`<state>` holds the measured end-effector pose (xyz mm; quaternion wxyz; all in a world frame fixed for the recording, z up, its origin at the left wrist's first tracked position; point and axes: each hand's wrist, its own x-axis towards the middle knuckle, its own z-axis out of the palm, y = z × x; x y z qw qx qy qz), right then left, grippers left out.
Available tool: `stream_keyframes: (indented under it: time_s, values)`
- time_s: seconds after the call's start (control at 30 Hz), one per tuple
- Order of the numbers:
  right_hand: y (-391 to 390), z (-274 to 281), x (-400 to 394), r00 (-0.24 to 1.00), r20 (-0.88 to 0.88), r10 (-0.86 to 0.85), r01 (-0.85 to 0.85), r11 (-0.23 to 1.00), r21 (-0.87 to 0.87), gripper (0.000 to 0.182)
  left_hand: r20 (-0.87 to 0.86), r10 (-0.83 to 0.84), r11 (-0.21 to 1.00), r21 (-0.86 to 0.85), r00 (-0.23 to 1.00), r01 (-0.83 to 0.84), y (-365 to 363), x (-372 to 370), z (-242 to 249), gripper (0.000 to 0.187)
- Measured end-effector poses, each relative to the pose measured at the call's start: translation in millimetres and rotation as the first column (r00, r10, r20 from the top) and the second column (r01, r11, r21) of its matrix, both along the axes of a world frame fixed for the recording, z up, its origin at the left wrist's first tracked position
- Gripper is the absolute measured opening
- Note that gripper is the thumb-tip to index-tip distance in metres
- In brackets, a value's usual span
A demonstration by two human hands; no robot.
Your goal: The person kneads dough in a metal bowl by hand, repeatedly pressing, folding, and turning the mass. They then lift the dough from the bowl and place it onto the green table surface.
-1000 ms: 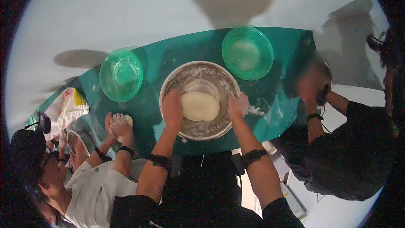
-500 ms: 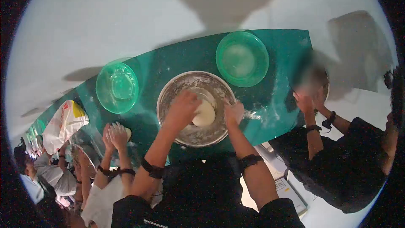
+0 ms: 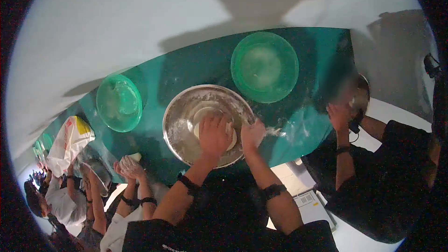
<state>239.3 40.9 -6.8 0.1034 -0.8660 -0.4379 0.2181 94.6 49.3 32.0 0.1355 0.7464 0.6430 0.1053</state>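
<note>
A metal mixing bowl (image 3: 177, 128) dusted with flour stands in front of me on the green table. Inside it lies a pale lump of dough (image 3: 233, 141), mostly hidden under my left hand (image 3: 215, 136). That hand presses down flat on the dough with its fingers stretched out. At the bowl's right side, my right hand (image 3: 253, 135) is closed on the rim, its fingers bent over the edge.
A green plastic basin (image 3: 264, 67) with flour sits behind the bowl, and another green basin (image 3: 119, 102) is farther left. A co-worker's hands (image 3: 130, 167) hold dough to my left. Someone at right handles another bowl (image 3: 360, 95). A plastic bag (image 3: 70, 144) is far left.
My left hand has gone from curled fingers at the dough's left side to flat on top of it. The right hand stays on the rim. The view has shifted slightly.
</note>
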Motion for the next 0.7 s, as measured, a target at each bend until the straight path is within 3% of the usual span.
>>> stream_keyframes:
  time_s: [0.07, 0.17, 0.27, 0.37, 0.47, 0.57, 0.6, 0.7]
  values:
    - [9.7, 21.3, -2.5, 0.996, -0.081, -0.024, 0.02, 0.999, -0.047, 0.06, 0.102, -0.013, 1.0, -0.019, 0.995, 0.015, -14.6, -0.1, -18.0, 0.043]
    - [13.9, 21.3, -6.5, 0.992, -0.088, -0.095, 0.092, 0.995, -0.035, 0.043, 0.154, -0.096, 0.992, 0.091, 0.983, 0.082, -7.6, -3.3, -34.3, 0.043]
    - [7.1, 13.4, -2.4, 0.985, -0.138, -0.101, 0.099, 0.995, -0.021, 0.045, 0.107, -0.197, 0.976, 0.116, 0.974, 0.185, 23.5, 1.3, -44.5, 0.034]
    - [2.4, 15.0, 5.7, 0.991, -0.058, 0.121, -0.128, 0.982, -0.137, 0.058, 0.115, -0.291, 0.957, 0.046, 0.95, 0.287, 72.9, 11.5, -44.3, 0.033]
    - [-7.6, -5.6, 5.9, 0.989, -0.146, -0.039, 0.034, 0.999, -0.035, 0.06, 0.114, -0.246, 0.969, 0.032, 0.962, 0.244, 66.0, 11.5, -52.4, 0.034]
    - [8.0, 20.1, -5.4, 0.995, -0.04, -0.092, 0.09, 0.995, -0.049, 0.057, 0.054, -0.228, 0.973, -0.017, 0.972, 0.229, 54.3, 16.0, -45.3, 0.035]
    - [10.0, 22.2, -5.8, 0.99, -0.079, -0.113, 0.111, 0.993, -0.033, 0.058, 0.013, -0.223, 0.975, -0.014, 0.975, 0.223, 50.7, 17.3, -43.8, 0.035]
    - [6.4, 20.8, -2.2, 0.98, -0.138, -0.146, 0.143, 0.989, -0.035, 0.062, -0.033, -0.139, 0.983, 0.112, 0.99, 0.142, -9.3, 14.3, 7.2, 0.034]
